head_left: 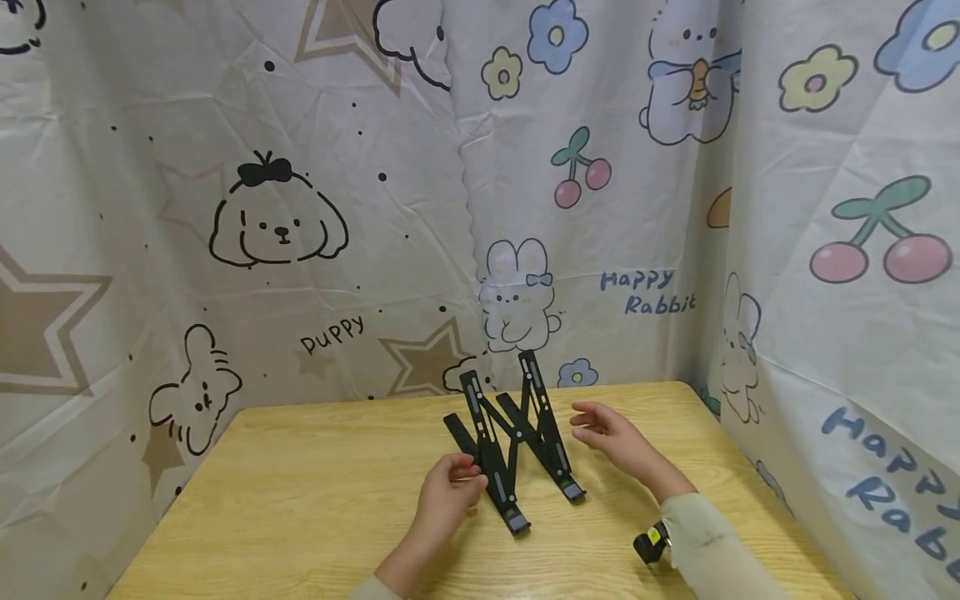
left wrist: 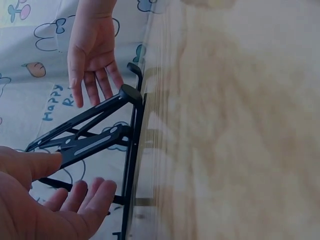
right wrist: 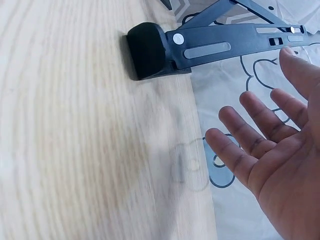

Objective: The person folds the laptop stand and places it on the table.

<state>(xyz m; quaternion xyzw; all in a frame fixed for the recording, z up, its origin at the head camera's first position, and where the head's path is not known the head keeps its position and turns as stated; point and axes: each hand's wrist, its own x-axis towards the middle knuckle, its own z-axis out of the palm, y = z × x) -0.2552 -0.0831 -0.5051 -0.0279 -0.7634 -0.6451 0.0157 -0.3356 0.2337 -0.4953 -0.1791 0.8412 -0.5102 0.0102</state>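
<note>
The black stand [head_left: 519, 434] sits up between the loose left hand [head_left: 446, 498], maybe touching, I can't tell, and the spread, free right hand [head_left: 613, 438], so this looks like setting-up, and moving it would need both hands' grip.

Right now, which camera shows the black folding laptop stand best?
The head view, because nearly the whole laptop stand shows there. In the left wrist view, the left hand partly hides it; the right wrist view crops it at the top.
</note>
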